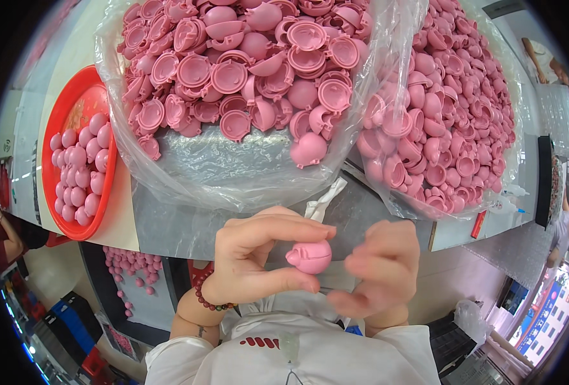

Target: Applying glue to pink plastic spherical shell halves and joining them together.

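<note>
Above the near edge of the table, my left hand [249, 256] pinches a pink plastic ball shell [311, 258] between thumb and forefinger. The ball looks closed, with a seam around it and a small hinge-like tab at its left. My right hand [384, 266] hovers just to the right of it, apart from the ball. Motion blurs its fingers, which are partly bent, and nothing can be made out in them. Ahead of both hands, a clear plastic bag [198, 192] lies open with many pink half shells [230, 77] inside.
A second clear bag of pink shells [451, 128] stands at the right. At the left is a red basin [49, 141] with closed pink balls. Below the table's left edge, a dark crate [108, 292] holds more balls. A red-handled tool [478, 224] lies at the right edge.
</note>
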Demonstrator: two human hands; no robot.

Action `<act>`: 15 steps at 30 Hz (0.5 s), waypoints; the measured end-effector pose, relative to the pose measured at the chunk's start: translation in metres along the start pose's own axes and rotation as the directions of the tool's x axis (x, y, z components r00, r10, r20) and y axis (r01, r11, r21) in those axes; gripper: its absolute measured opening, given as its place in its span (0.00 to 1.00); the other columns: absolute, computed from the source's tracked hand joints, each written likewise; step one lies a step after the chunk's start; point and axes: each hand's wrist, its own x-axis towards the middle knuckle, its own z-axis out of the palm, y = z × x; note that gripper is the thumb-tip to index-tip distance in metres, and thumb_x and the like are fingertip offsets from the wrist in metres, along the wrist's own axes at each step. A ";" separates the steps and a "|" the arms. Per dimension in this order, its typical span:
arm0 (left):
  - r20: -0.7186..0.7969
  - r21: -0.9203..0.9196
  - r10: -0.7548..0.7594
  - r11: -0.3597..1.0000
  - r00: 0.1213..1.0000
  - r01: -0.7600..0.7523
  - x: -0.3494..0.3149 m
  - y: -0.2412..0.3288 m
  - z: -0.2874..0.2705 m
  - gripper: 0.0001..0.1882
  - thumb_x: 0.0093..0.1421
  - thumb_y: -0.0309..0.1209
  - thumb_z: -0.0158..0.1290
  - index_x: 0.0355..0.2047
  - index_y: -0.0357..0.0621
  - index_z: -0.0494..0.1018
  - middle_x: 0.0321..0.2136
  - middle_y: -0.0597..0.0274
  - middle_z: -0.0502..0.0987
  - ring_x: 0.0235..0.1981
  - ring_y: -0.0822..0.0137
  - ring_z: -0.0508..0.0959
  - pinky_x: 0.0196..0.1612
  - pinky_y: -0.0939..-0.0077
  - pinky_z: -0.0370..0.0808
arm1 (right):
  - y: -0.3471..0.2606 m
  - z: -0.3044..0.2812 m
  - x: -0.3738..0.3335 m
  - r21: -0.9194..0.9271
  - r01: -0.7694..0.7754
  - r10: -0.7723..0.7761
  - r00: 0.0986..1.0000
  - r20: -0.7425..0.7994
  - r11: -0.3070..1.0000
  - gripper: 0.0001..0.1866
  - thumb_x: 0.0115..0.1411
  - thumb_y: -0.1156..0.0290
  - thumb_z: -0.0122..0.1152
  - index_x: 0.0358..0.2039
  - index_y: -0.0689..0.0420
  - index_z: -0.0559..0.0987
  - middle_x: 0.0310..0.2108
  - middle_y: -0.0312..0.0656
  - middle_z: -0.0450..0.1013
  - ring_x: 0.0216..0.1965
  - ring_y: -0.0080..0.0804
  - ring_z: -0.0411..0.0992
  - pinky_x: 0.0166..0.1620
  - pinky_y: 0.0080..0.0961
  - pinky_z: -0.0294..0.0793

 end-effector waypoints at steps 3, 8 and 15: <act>0.118 0.169 0.095 0.979 0.989 -0.114 0.000 -0.001 -0.006 0.24 0.33 0.34 0.66 0.30 0.33 0.72 0.29 0.48 0.75 0.30 0.64 0.73 0.33 0.74 0.69 | 0.001 0.005 0.004 0.101 -0.106 0.110 0.993 -0.039 0.989 0.31 0.29 0.61 0.72 0.37 0.60 0.73 0.34 0.39 0.68 0.33 0.32 0.66 0.32 0.26 0.65; 0.096 0.198 0.085 0.975 0.992 -0.103 -0.003 0.001 -0.006 0.22 0.33 0.34 0.66 0.28 0.35 0.73 0.25 0.55 0.76 0.28 0.66 0.73 0.31 0.76 0.69 | 0.001 0.015 0.009 0.107 -0.185 0.166 0.971 0.170 0.977 0.36 0.31 0.55 0.71 0.38 0.66 0.71 0.36 0.48 0.69 0.33 0.36 0.68 0.32 0.25 0.68; 0.057 0.221 0.075 0.971 0.996 -0.086 -0.004 0.001 -0.004 0.20 0.33 0.33 0.66 0.27 0.36 0.74 0.24 0.58 0.76 0.26 0.69 0.71 0.29 0.79 0.68 | 0.006 0.017 0.014 0.109 -0.132 0.107 0.971 0.212 0.985 0.31 0.34 0.56 0.70 0.35 0.67 0.73 0.32 0.48 0.72 0.31 0.36 0.71 0.33 0.24 0.69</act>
